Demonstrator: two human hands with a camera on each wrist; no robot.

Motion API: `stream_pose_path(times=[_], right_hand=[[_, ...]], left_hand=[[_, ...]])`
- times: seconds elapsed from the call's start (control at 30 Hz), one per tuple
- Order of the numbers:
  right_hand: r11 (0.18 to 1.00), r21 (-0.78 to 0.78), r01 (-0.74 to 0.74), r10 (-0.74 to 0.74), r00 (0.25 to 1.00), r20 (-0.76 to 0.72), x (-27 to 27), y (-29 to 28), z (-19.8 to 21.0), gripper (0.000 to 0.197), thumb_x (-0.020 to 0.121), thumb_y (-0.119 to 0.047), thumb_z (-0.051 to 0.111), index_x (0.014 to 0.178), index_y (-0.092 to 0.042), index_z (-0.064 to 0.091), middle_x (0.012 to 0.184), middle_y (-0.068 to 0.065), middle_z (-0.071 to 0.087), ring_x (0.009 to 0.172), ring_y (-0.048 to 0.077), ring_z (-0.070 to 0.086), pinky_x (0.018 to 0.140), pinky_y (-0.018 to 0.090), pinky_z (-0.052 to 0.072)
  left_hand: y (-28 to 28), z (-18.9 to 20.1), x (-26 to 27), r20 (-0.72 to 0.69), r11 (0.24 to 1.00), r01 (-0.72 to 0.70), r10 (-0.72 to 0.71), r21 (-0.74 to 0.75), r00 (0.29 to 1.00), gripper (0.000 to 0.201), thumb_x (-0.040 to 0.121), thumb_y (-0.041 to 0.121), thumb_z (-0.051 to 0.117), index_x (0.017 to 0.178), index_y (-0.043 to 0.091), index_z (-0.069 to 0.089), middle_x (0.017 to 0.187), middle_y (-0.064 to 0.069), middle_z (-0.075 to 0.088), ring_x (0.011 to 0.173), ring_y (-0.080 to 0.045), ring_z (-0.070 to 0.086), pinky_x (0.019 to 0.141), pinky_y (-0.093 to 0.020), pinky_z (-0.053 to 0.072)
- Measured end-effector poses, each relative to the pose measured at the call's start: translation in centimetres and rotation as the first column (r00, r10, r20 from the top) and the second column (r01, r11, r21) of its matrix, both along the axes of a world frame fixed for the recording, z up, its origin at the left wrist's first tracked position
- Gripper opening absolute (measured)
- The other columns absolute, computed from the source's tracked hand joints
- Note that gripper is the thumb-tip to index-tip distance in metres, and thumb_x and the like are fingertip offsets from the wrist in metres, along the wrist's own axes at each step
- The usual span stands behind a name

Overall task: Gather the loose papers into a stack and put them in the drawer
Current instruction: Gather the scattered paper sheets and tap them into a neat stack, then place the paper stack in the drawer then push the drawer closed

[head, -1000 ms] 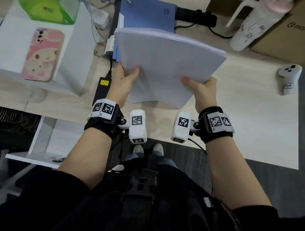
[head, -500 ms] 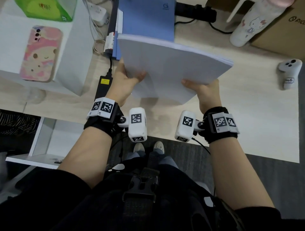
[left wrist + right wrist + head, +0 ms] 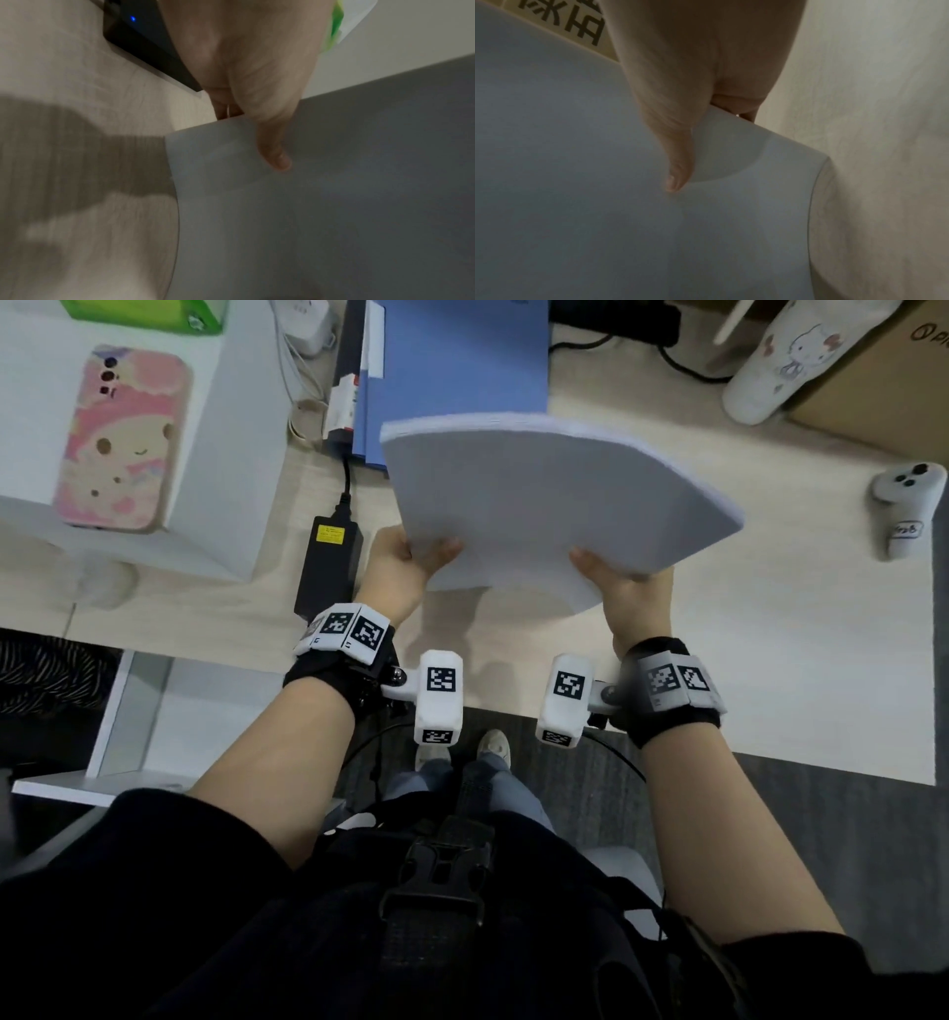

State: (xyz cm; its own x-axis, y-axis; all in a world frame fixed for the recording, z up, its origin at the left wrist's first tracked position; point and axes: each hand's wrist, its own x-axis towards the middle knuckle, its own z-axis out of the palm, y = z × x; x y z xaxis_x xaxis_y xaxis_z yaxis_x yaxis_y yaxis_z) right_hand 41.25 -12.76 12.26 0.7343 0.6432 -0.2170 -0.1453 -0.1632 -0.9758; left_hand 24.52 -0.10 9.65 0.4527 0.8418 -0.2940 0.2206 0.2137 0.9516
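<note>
A thick stack of white papers [image 3: 544,505] hangs in the air above the light wooden desk [image 3: 770,660], bowed upward in the middle. My left hand [image 3: 405,567] pinches its near left corner, thumb on top and fingers underneath. My right hand [image 3: 624,588] pinches the near right edge the same way. The left wrist view shows the thumb pressed on the stack of papers [image 3: 321,203], and the right wrist view shows the other thumb on the stack [image 3: 577,162]. An open white drawer [image 3: 195,711] sits below the desk edge at the lower left.
A blue folder [image 3: 457,367] lies behind the stack. A black power brick [image 3: 328,567] with its cable sits left of my left hand. A pink phone [image 3: 123,439] rests on a white box. A white bottle [image 3: 780,356], cardboard box [image 3: 883,377] and white controller [image 3: 909,505] stand right.
Both hands have carried the stack a little to the right and nearer to me; it bows more now. Each hand keeps its hold.
</note>
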Motion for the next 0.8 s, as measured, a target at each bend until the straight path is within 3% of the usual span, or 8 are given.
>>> stream_pose_path(times=[0.13, 0.27, 0.33, 0.37, 0.47, 0.57, 0.67, 0.8], right_hand=[[1.000, -0.017, 0.022, -0.022, 0.999, -0.045, -0.8, -0.5, -0.2, 0.022, 0.072, -0.001, 0.075, 0.061, -0.019, 0.068, 0.063, -0.014, 0.069, 0.066, 0.004, 0.062, 0.070, 0.027, 0.052], [0.997, -0.082, -0.004, -0.007, 0.991, -0.132, -1.5, -1.0, -0.3, 0.018, 0.076, 0.001, 0.072, 0.070, -0.014, 0.063, 0.062, -0.011, 0.070, 0.061, 0.005, 0.066, 0.061, 0.022, 0.054], [0.992, -0.125, -0.008, -0.015, 0.984, -0.177, -1.9, -1.5, -0.8, 0.019, 0.075, -0.004, 0.074, 0.087, -0.005, 0.060, 0.081, -0.002, 0.071, 0.074, 0.011, 0.067, 0.073, 0.028, 0.057], [0.990, -0.137, -0.007, -0.021, 0.979, -0.203, -2.2, -1.6, -1.1, 0.039, 0.073, -0.009, 0.077, 0.102, 0.003, 0.055, 0.091, 0.003, 0.067, 0.085, 0.016, 0.065, 0.085, 0.033, 0.055], [0.978, -0.196, -0.065, 0.008, 0.961, -0.278, -3.1, -2.2, -1.9, 0.072, 0.075, -0.015, 0.077, 0.130, 0.001, 0.032, 0.090, -0.004, 0.049, 0.101, 0.016, 0.049, 0.100, 0.029, 0.038], [0.956, -0.265, -0.125, 0.046, 0.957, -0.286, -4.2, -2.5, -2.1, 0.054, 0.072, -0.009, 0.078, 0.114, -0.001, 0.045, 0.096, -0.001, 0.061, 0.100, 0.020, 0.059, 0.098, 0.034, 0.047], [0.925, -0.325, -0.198, 0.108, 0.956, -0.274, -5.4, -2.7, -2.7, 0.042, 0.070, -0.006, 0.079, 0.106, -0.002, 0.057, 0.104, 0.007, 0.067, 0.096, 0.023, 0.064, 0.092, 0.034, 0.052], [0.890, -0.358, -0.281, 0.182, 0.941, -0.285, -7.1, -2.9, -3.5, 0.038, 0.069, -0.008, 0.080, 0.102, -0.005, 0.060, 0.098, 0.003, 0.068, 0.093, 0.021, 0.064, 0.082, 0.029, 0.054]], left_hand=[[-0.7, 0.9, -0.6, 0.026, 0.997, -0.032, 0.030, 0.072, 0.999, 0.017, 0.084, 0.010, 0.067, 0.100, 0.007, 0.066, 0.099, -0.004, 0.069, 0.077, 0.005, 0.066, 0.081, -0.019, 0.052], [-2.0, 1.4, -1.7, 0.067, 0.995, -0.086, 0.082, 0.056, 0.994, 0.025, 0.084, 0.007, 0.065, 0.108, 0.008, 0.059, 0.103, -0.004, 0.066, 0.081, 0.004, 0.066, 0.078, -0.015, 0.052], [-3.0, 1.2, -2.6, 0.033, 0.993, -0.116, 0.115, 0.037, 0.993, 0.032, 0.084, 0.013, 0.067, 0.113, 0.006, 0.056, 0.111, -0.007, 0.065, 0.092, -0.006, 0.066, 0.083, -0.021, 0.053], [-3.5, 1.1, -3.0, -0.005, 0.991, -0.126, 0.127, 0.031, 0.992, 0.030, 0.085, 0.017, 0.066, 0.112, 0.008, 0.055, 0.111, -0.006, 0.065, 0.095, -0.011, 0.065, 0.085, -0.023, 0.053], [-5.2, 0.3, -4.6, -0.103, 0.982, -0.186, 0.188, 0.032, 0.977, 0.017, 0.094, 0.028, 0.052, 0.102, 0.014, 0.053, 0.092, 0.003, 0.059, 0.081, -0.007, 0.056, 0.076, -0.018, 0.046], [-6.6, -1.1, -6.2, -0.216, 0.968, -0.246, 0.252, 0.051, 0.943, 0.019, 0.100, 0.026, 0.036, 0.093, 0.013, 0.049, 0.070, 0.009, 0.040, 0.064, -0.004, 0.036, 0.063, -0.017, 0.033], [-8.0, -2.5, -7.8, -0.264, 0.956, -0.289, 0.290, 0.042, 0.920, 0.027, 0.100, 0.015, 0.030, 0.074, 0.018, 0.038, 0.069, 0.007, 0.029, 0.061, -0.006, 0.028, 0.051, -0.008, 0.029], [-9.8, -3.7, -10.1, -0.292, 0.918, -0.396, 0.386, 0.028, 0.875, 0.038, 0.099, 0.011, 0.032, 0.062, 0.020, 0.027, 0.064, 0.004, 0.026, 0.058, -0.009, 0.023, 0.051, -0.019, 0.024]])
